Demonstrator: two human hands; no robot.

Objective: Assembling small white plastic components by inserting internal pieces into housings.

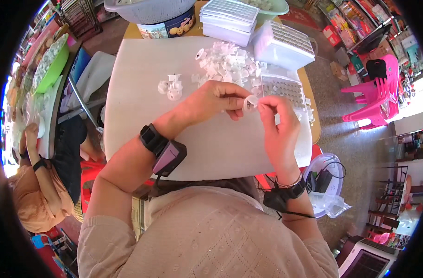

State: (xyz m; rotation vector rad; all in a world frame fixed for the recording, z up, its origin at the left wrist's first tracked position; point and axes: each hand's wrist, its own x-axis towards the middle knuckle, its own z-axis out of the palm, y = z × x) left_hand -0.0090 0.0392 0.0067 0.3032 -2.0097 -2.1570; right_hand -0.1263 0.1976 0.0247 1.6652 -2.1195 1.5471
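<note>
Head view — hands [248,109] on clear cap [251,103], white boxes [230,18] behind

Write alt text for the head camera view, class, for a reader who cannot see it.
Both hands, left hand and right hand, pinch one small white plastic piece between them over a white table. A heap of similar pieces and a filled tray lie just beyond.

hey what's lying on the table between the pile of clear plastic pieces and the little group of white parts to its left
In the head view, only bare white table shows between the pile of clear plastic pieces and the group of white parts; nothing lies in that gap.
</note>
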